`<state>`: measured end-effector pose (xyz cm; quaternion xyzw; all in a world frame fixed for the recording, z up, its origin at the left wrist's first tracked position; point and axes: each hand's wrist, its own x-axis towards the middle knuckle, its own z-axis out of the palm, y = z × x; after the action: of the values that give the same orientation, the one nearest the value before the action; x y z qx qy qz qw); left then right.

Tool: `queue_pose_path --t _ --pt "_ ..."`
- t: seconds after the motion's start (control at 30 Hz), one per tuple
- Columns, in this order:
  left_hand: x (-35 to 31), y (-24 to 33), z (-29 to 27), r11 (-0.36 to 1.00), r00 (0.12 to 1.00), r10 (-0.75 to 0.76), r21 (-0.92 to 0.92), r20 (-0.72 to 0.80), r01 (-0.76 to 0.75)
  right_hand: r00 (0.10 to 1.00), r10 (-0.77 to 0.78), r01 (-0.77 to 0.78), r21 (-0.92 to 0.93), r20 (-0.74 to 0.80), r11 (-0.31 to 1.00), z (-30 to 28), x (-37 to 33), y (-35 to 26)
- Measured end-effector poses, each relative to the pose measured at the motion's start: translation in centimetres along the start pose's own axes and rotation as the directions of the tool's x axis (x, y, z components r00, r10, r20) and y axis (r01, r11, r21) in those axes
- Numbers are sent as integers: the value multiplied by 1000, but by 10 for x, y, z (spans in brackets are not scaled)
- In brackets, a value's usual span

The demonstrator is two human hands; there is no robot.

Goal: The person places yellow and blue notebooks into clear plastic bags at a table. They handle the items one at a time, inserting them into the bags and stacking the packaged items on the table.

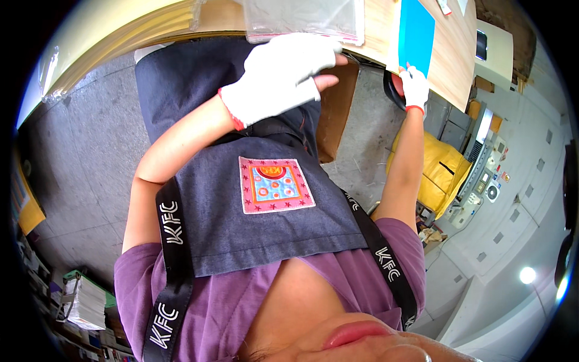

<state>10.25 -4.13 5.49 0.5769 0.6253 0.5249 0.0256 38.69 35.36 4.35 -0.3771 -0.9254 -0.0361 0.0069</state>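
Observation:
My left hand (280, 75), in a white work glove with bare fingertips, is held over my lap just below the table's near edge. Its thumb and forefinger are apart, and nothing shows between them. Close beyond it lies a stack of clear plastic sleeves (301, 18). At the right, my right hand (415, 87) wears a matching glove with a red cuff. Its fingers are closed on the near end of a flat blue sheet (416, 36) with a pale edge along its left side. The underside of that grip is partly hidden.
The wooden tabletop (455, 60) spans the far side. Pale yellow sheets (139, 30) are stacked at the far left. A brown carton (338, 114) stands beneath the table edge. A phone (481, 45) lies at the far right, above a yellow bag (428, 169).

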Motion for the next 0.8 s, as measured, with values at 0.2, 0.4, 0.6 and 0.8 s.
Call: queue_pose_path --t 0.2,0.4,0.6,0.8 --pt "-26 13 21 989 996 -40 -140 76 50 999 -6 7 -1 39 1000 -6 3 -2" --pt "-35 15 28 980 973 -73 -165 217 110 1000 -15 15 31 25 999 -10 2 -4" --pt "-31 16 48 956 939 -72 -245 336 161 1000 -12 11 -64 -11 998 -24 -3 -26" --pt "-5 25 69 959 820 -55 -199 570 203 995 -63 51 -159 -75 986 -10 -7 -18"
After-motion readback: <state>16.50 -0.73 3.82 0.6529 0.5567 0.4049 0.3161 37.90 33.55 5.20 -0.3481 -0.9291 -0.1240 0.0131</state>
